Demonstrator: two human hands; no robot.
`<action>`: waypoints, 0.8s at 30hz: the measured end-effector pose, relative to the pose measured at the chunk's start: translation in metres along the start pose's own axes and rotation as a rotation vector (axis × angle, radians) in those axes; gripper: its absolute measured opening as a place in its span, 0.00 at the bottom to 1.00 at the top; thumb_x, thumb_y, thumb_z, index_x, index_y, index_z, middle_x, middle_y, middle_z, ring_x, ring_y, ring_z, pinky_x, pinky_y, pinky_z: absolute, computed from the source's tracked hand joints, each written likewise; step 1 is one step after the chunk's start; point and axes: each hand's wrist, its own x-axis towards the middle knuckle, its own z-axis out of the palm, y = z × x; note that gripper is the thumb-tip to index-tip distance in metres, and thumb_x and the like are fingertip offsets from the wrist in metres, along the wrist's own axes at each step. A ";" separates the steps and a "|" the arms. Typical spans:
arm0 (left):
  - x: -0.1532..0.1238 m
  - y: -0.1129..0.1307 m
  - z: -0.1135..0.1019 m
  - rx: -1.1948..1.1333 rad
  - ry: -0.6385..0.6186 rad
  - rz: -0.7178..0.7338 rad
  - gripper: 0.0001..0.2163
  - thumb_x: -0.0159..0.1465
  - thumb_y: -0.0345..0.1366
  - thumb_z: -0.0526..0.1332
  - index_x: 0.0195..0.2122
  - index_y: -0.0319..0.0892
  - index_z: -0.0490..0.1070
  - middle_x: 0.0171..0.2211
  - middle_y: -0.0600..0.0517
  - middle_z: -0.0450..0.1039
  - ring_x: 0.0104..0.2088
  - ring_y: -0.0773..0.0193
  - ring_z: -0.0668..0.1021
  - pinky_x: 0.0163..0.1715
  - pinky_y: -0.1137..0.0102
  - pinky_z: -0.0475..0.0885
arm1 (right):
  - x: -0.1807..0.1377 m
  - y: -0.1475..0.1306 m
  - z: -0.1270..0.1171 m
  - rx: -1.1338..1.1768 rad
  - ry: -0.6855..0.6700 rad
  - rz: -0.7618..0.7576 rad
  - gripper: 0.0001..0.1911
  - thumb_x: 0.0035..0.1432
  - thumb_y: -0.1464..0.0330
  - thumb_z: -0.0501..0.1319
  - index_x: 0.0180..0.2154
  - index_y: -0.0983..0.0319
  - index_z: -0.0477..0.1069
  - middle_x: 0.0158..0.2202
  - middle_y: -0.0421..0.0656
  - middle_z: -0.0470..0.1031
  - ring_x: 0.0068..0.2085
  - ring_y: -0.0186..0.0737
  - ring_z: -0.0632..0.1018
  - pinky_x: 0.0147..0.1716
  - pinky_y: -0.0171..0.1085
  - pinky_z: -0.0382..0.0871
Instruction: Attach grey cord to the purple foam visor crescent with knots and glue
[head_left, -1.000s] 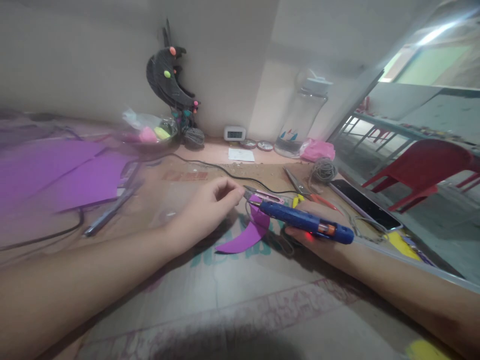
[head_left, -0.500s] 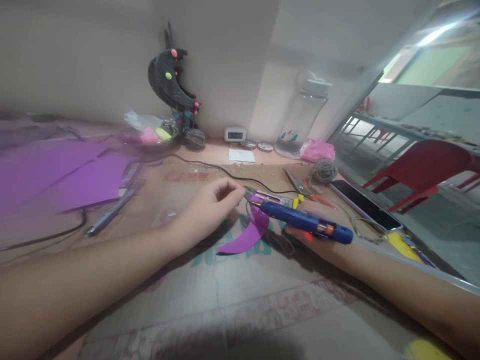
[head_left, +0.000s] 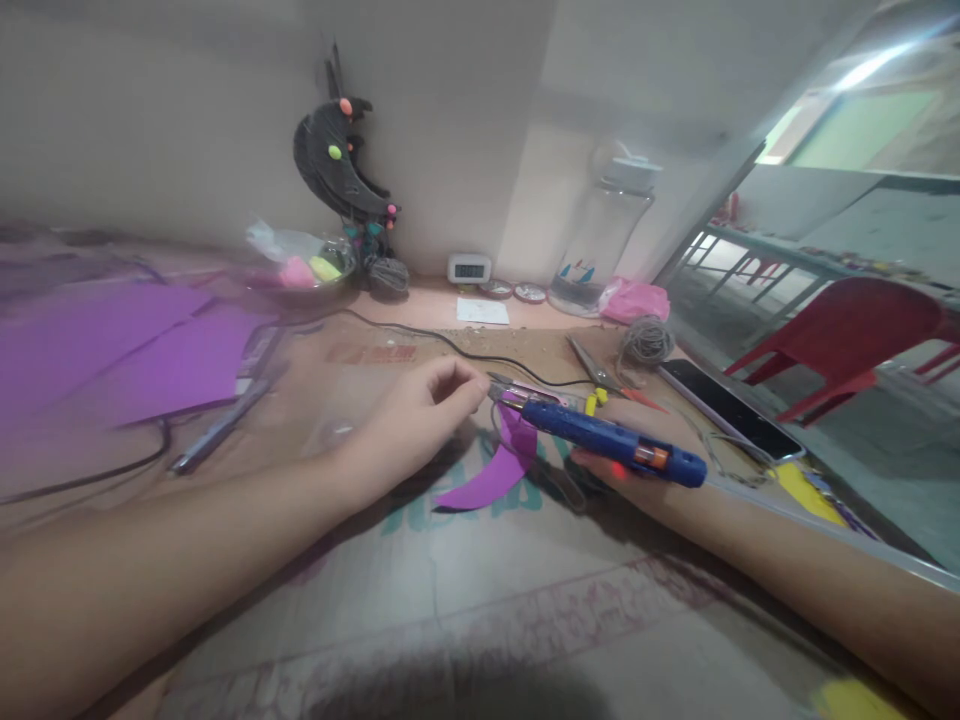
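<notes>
My right hand (head_left: 622,460) grips a blue hot glue gun (head_left: 600,438), which has a red light glowing under its body. Its nozzle points left, over the upper end of a purple crescent cutout (head_left: 499,465) lying on the cardboard. Close to that nozzle, the thumb and fingertips of my left hand (head_left: 439,405) are pinched together. What they hold is too small to make out; a thin grey strand of yarn (head_left: 495,425) curves just below them. More grey yarn loops beside the crescent, under the glue gun.
Scissors (head_left: 592,362), a grey yarn ball (head_left: 649,341) and a phone (head_left: 731,408) lie to the right. Purple sheets (head_left: 180,375) and a cutter-like tool (head_left: 221,425) are on the left. A bottle (head_left: 604,240) and small clock (head_left: 469,269) stand behind; a black cable (head_left: 450,345) crosses the cardboard.
Both hands and the glue gun hold nearly the same positions. The view has shifted very slightly; the crescent has barely moved, if at all.
</notes>
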 end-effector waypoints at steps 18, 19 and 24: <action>0.001 0.000 0.000 -0.006 -0.015 -0.002 0.10 0.64 0.42 0.55 0.29 0.43 0.66 0.23 0.56 0.68 0.27 0.66 0.71 0.31 0.70 0.65 | -0.003 0.005 0.002 -0.026 -0.031 -0.002 0.12 0.57 0.59 0.61 0.26 0.58 0.69 0.24 0.40 0.72 0.28 0.38 0.74 0.29 0.36 0.65; 0.001 0.000 0.000 -0.002 -0.013 -0.004 0.10 0.64 0.42 0.55 0.29 0.43 0.66 0.24 0.56 0.68 0.27 0.66 0.71 0.31 0.70 0.65 | -0.003 0.005 0.002 -0.027 -0.032 0.005 0.12 0.56 0.59 0.61 0.26 0.58 0.68 0.24 0.40 0.72 0.28 0.38 0.73 0.29 0.37 0.65; 0.001 -0.001 -0.001 0.008 -0.018 0.007 0.10 0.64 0.43 0.55 0.30 0.43 0.66 0.24 0.56 0.69 0.27 0.65 0.72 0.32 0.70 0.65 | -0.003 0.004 0.001 -0.026 -0.033 0.012 0.13 0.57 0.59 0.61 0.24 0.58 0.67 0.23 0.40 0.70 0.26 0.38 0.72 0.28 0.37 0.64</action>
